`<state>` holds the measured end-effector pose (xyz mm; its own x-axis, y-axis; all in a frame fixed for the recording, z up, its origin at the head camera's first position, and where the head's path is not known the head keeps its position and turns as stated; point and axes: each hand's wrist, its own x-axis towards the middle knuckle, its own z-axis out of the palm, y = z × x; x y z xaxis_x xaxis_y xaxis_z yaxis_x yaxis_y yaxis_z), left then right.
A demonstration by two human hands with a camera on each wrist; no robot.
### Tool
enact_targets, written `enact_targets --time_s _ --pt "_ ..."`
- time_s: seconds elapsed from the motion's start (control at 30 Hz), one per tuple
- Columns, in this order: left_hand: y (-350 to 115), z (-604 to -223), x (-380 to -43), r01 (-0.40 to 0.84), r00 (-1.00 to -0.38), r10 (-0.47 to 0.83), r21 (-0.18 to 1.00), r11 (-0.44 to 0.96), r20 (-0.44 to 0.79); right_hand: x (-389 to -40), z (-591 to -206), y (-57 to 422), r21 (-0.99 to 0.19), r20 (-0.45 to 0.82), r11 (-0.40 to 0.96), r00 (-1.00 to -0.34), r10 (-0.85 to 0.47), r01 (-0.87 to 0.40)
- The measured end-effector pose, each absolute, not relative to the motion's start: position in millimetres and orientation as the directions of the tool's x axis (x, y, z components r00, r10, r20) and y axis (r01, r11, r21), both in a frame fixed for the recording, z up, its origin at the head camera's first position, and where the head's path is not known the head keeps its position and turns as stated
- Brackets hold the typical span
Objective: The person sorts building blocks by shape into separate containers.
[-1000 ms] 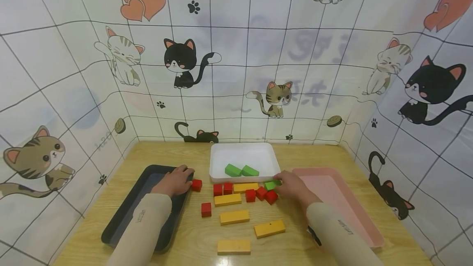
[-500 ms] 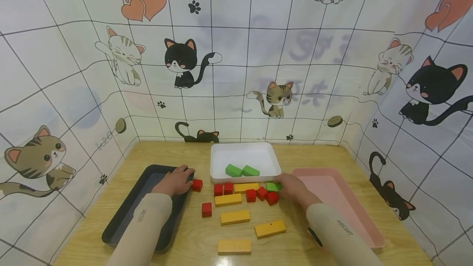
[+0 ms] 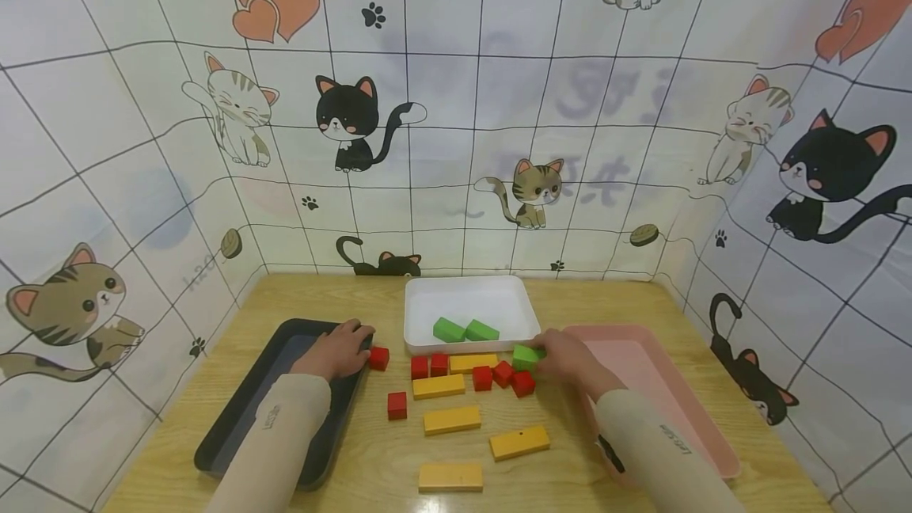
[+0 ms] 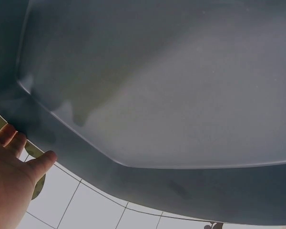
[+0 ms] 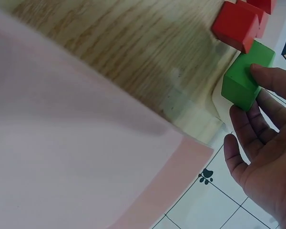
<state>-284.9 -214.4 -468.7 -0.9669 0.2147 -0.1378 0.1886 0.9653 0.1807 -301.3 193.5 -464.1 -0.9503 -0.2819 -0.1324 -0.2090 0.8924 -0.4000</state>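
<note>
My right hand (image 3: 570, 360) pinches a green block (image 3: 526, 359) between thumb and fingers, just in front of the white tray's right corner. In the right wrist view the thumb lies on one face of the green block (image 5: 243, 76), with fingertips under the other side. My left hand (image 3: 336, 350) rests at the far right rim of the dark tray (image 3: 245, 418), fingers relaxed and holding nothing. A red cube (image 3: 379, 359) sits by its fingertips. Inside the white tray (image 3: 470, 295) lie two green blocks (image 3: 449, 330). Beside the held block is another red cube (image 3: 523, 383).
Several red cubes (image 3: 397, 405) and yellow blocks (image 3: 452, 420) are scattered over the wooden table (image 3: 378, 457) between the trays. A pink tray (image 3: 663, 386) stands on the right, under my right forearm. Patterned cloth walls (image 3: 456, 101) enclose the table's back and sides.
The green block at my right hand has lifted and tilted slightly in its grip, and the hand has shifted a little. My left hand stays in place.
</note>
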Motion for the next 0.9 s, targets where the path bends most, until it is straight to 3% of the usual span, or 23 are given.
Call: enact_targets --time_s 0.53,0.9 --pt "-215.0 -468.4 -284.9 0.187 -0.967 0.215 0.191 0.964 -0.139 -310.3 -452.5 188.2 -0.450 -0.068 0.868 -0.961 -0.268 -0.210" --pt "-216.9 -471.6 -285.3 0.200 -0.967 0.225 0.186 0.962 -0.124 -320.8 -445.7 178.8 -0.483 -0.052 0.864 -0.981 -0.190 -0.142"
